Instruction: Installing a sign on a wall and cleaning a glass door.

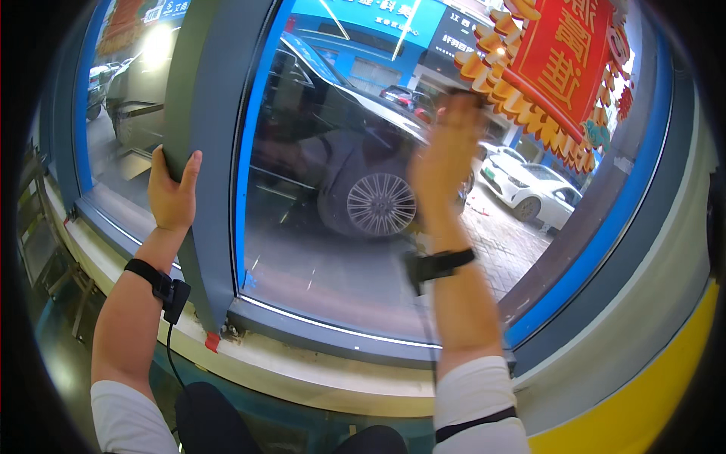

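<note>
A tall grey window post (212, 151) rises to the left of the large glass pane (302, 250). My left hand (172, 189) is closed round this post's inner edge, with the thumb pointing up. Over the pane's upper middle, my right hand (446, 155) is raised with its back towards me and smeared by motion. A small dark shape (467, 97) shows at its fingertips, too blurred to name; whether the hand holds it cannot be told. Each wrist wears a black strap with a small device, the left device (176, 301) trailing a cable.
A red and gold hanging decoration (556, 60) covers the pane's upper right. A pale sill (325, 382) runs below, with a bit of red tape (212, 342) near the post. Wooden chairs (45, 219) stand at the far left. Outside are a dark car (340, 151) and white cars (529, 181).
</note>
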Demonstrator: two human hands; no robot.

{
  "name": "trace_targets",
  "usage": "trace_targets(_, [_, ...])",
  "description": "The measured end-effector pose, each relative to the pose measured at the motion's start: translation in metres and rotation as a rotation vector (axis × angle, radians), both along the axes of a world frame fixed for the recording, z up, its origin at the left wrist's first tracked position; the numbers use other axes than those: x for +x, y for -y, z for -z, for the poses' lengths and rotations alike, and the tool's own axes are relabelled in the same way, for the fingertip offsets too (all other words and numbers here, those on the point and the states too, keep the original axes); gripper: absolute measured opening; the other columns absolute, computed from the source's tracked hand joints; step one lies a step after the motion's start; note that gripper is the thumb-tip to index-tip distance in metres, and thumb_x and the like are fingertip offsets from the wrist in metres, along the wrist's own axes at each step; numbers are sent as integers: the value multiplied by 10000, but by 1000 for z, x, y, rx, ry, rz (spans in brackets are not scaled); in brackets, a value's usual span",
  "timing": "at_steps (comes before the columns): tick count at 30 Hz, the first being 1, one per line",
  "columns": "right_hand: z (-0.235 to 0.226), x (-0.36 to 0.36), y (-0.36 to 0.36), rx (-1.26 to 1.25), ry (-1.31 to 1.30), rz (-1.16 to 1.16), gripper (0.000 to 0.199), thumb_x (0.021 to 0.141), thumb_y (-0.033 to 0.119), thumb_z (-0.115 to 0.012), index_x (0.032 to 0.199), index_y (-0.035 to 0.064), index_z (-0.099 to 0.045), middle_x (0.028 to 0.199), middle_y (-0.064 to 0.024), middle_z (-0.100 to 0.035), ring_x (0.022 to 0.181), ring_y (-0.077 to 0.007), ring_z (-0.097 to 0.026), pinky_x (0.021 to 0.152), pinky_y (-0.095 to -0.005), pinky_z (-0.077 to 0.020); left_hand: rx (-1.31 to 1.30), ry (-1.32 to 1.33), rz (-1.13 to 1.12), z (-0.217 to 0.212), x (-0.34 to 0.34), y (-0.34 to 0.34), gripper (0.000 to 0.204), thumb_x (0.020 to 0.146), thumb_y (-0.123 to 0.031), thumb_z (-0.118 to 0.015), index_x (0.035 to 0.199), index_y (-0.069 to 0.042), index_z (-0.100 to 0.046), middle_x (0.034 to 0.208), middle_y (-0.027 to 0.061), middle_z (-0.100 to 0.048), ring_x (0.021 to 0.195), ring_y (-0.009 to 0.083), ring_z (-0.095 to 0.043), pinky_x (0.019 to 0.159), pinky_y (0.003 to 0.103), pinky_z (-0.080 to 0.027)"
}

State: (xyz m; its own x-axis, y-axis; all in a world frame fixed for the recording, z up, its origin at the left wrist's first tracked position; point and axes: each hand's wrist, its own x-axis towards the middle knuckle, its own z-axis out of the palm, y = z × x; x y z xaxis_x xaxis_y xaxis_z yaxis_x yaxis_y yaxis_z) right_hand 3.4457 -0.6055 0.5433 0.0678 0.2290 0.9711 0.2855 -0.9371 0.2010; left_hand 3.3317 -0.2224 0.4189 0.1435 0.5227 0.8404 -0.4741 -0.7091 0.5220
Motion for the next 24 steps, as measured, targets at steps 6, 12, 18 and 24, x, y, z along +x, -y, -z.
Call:
trace_targets(6, [98, -17, -74, -551, -143, -164, 612, 949, 205, -457, 1556, 179, -389, 1620, -22, -367, 1516, -245, -289, 1241, -472, -160, 8, -41, -26, -7, 14, -2, 532, 931, -460, -701, 1177, -3, -585, 1044, 171, -667, 934, 313, -635, 868, 363, -496])
trace_targets(12, [32, -25, 75, -334, -95, 98, 590, 893, 122, -514, 1483, 132, -494, 1560, -66, -449, 1458, -281, -374, 1188, -456, -284, 17, -69, -71, 6, 16, -22, 598, 944, -485, -684, 1242, 22, -571, 1156, 169, -641, 1038, 268, -610, 926, 328, -468])
trace_targets(18, [66, -15, 359, 270, 280, 175, 469, 970, 120, -484, 1404, -54, -513, 1458, -289, -488, 1341, -466, -438, 1183, -502, -295, -10, -14, -34, 9, 19, -25, 575, 978, -482, -631, 1238, 28, -575, 1163, 157, -636, 1052, 281, -597, 954, 345, -453])
trace_targets(24, [99, -8, 488, 654, 296, 325, 529, 988, 155, -434, 1465, -75, -417, 1540, -301, -385, 1428, -488, -316, 1200, -508, -239, -1, -47, -29, 12, 29, -38, 601, 980, -509, -608, 1234, 35, -578, 1191, 195, -632, 1074, 320, -605, 960, 363, -451])
